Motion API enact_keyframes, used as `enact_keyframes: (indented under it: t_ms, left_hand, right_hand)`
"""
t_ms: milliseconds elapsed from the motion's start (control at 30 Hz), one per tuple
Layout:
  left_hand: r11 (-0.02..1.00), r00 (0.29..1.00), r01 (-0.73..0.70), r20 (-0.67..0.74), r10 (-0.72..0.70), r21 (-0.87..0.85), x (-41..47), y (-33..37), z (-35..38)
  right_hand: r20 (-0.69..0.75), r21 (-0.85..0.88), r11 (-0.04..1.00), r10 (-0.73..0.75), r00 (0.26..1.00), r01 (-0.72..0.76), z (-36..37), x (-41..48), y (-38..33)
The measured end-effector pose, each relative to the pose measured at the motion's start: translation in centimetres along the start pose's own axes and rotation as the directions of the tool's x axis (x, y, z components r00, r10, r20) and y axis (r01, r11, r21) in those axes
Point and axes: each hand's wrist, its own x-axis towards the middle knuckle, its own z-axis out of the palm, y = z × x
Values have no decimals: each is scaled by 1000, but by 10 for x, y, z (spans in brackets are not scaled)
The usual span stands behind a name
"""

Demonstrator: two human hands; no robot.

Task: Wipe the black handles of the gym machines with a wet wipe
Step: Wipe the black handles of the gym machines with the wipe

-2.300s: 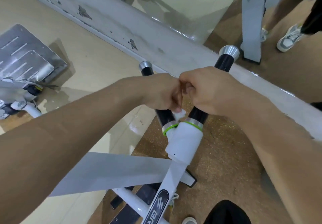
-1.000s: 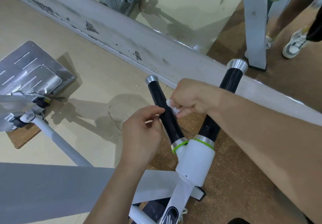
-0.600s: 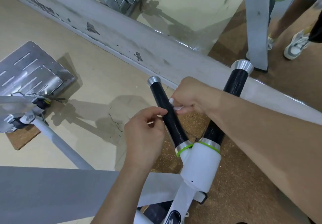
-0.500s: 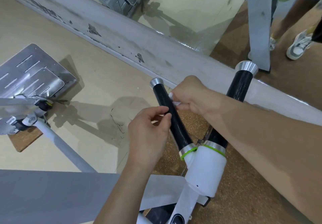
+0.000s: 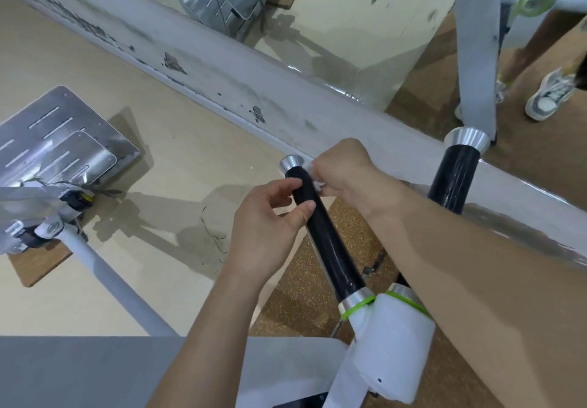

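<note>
the right hand (image 5: 346, 169) is curled closed on a small crumpled white wet wipe (image 5: 318, 185), pinching it against the right side of a glossy black cylindrical handle (image 5: 327, 242); only a scrap of the wipe shows, the rest is hidden inside the fist; the left hand (image 5: 270, 220) holds the same handle just nearer than that grip, thumb laid on its near side and fingertips curved over its left side; how far they wrap round cannot be made out; just beyond both grips the handle ends in a flared brushed-metal cap (image 5: 290, 163); nearer than the grips the smooth shaft runs to a silver collar with a bright green ring (image 5: 355, 309) and into a rounded white plastic hub (image 5: 397, 344); a second black handle (image 5: 455, 172), streaked with sheen, rises right of the grip, its lower part covered by the right forearm; left of the grip, well apart, lies a slotted polished steel footplate (image 5: 60, 144), cut off by the frame edge; below the grips is speckled brown cork-like flooring (image 5: 305, 306).
</note>
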Motion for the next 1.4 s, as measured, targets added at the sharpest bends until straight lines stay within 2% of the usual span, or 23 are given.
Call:
enact_keyframes:
  t_ms: [67, 133, 233, 300, 433, 533, 600, 667, 733, 800, 833, 967, 1033, 1100, 1133, 1200, 1300, 1333, 1400]
  left_hand:
    - [999, 998, -41, -37, 42, 19, 9, -1, 2]
    - [996, 994, -84, -76, 85, 19, 19, -2, 4]
    - [986, 981, -162, -96, 166, 41, 36, -2, 6]
    - [980, 975, -189, -103, 195, 67, 45, -4, 6]
    - [989, 968, -141, -203, 148, 49, 53, -9, 7]
    - [974, 940, -125, -292, 178, 190, 53, -8, 10]
    - [975, 944, -62, -305, 127, 214, 55, -8, 10]
    - [990, 950, 31, -312, 15, 140, 56, -16, 10]
    - [996, 953, 90, -291, -84, 8, 54, -24, 11]
    - [976, 948, 94, -282, -148, -196, 48, -24, 14]
    - [970, 946, 67, -296, -137, -234, 46, -23, 15]
    - [995, 939, 27, -338, -57, -93, 50, -13, 17]
    - [967, 935, 99, -312, -171, -233, 57, -14, 17]
    - [908, 934, 201, -207, -291, -368, 55, -17, 22]
    - [907, 934, 227, -184, -306, -353, 52, -20, 27]
    - [924, 937, 187, -221, -269, -334, 47, -25, 31]
    - [930, 911, 61, -362, -200, -361, 46, -22, 23]
    - [947, 913, 21, -380, -149, -320, 47, -18, 18]
    - [998, 935, 5, -352, -29, -70, 51, -10, 12]
  right_hand:
    - [-119, -53, 993, -115, 986, 109, 7, 7, 1]
    - [-144, -147, 962, -250, 958, 229, 9, 7, 3]
    - [-85, -221, 896, -411, 907, 385, 10, 2, 5]
    - [-4, -279, 851, -464, 886, 445, 14, 0, 3]
    - [93, -240, 878, -404, 910, 414, 8, 3, 0]
    - [-51, -116, 936, -341, 939, 334, 5, 10, -1]
    - [-99, -159, 949, -290, 952, 272, 3, 14, -1]
    - [-54, -246, 939, -261, 964, 241, 4, 17, 0]
    - [-2, -242, 944, -231, 973, 223, 6, 15, 0]
    - [16, -216, 953, -213, 977, 211, 6, 16, -2]
    - [15, -198, 960, -197, 980, 197, 6, 16, -2]
    - [72, -164, 972, -160, 984, 170, 2, 14, -3]
    - [49, -142, 979, -144, 988, 149, 2, 15, -4]
    - [45, -124, 984, -126, 991, 130, 3, 13, -5]
    - [52, -132, 983, -122, 991, 128, 3, 12, -6]
    - [67, -154, 979, -122, 990, 131, 4, 11, -7]
    - [75, -135, 983, -117, 990, 126, 4, 12, -8]
    - [73, -128, 984, -114, 991, 123, 4, 13, -8]
    - [63, -120, 986, -106, 992, 113, 3, 13, -7]
